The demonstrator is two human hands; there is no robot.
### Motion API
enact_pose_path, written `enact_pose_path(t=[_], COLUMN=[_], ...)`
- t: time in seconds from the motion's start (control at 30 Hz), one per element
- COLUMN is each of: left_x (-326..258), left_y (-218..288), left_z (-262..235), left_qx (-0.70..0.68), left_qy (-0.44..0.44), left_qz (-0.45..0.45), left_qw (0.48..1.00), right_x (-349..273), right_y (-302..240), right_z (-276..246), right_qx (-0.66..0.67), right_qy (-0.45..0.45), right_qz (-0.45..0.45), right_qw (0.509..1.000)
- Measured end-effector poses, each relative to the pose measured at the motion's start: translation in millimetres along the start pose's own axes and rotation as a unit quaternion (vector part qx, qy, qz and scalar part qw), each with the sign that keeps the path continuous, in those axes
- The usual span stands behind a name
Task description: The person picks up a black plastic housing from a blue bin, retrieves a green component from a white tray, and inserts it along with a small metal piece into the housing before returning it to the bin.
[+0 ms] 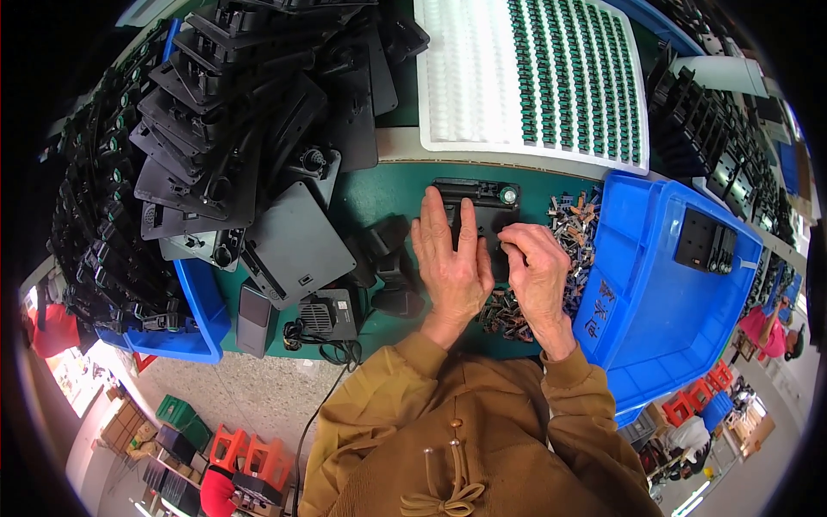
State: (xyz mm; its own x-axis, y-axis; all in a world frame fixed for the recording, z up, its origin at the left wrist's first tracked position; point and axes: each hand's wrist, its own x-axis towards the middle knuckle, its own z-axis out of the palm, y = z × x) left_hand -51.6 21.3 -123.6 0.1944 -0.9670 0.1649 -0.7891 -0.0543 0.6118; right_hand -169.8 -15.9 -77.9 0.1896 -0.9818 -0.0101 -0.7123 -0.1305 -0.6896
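Observation:
A black plastic housing (pixel 487 222) with a round silver-green piece at its far right corner lies on the green tabletop in front of me. My left hand (pixel 450 274) rests over its left side, fingers stretched out and nearly flat. At the housing's right edge, my right hand (pixel 537 265) has thumb and forefinger pinched together; whatever is between them is too small or hidden. Close by the right hand, a heap of small metal and plastic parts (pixel 573 226) spreads over the table, with more small parts (pixel 506 315) between my wrists.
Black panels (pixel 202 121) are piled high at left, beside a blue crate (pixel 202 302). A white foam tray (pixel 465 77) with rows of small green parts lies at the back. At right stands a blue bin (pixel 646 327) holding a black housing. A black corded device (pixel 329 315) sits near left.

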Motion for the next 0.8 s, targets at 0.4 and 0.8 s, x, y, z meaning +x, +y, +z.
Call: enact_pose_path(t=[0.4,0.8], left_x=[0.3,-0.8], left_y=[1.2,1.0], left_z=[0.5,1.3], left_qx=[-0.002,-0.024], left_qy=[0.005,0.022], left_qz=[-0.001,0.0], left_qw=[1.0,0.999], right_x=[-1.1,31.4], right_y=[-2.3,-8.7], right_z=[-15.5,-19.6], right_qx=[0.023,-0.038], right_qy=[0.051,0.023], right_qz=[-0.005,-0.029], right_qw=[0.998,0.999])
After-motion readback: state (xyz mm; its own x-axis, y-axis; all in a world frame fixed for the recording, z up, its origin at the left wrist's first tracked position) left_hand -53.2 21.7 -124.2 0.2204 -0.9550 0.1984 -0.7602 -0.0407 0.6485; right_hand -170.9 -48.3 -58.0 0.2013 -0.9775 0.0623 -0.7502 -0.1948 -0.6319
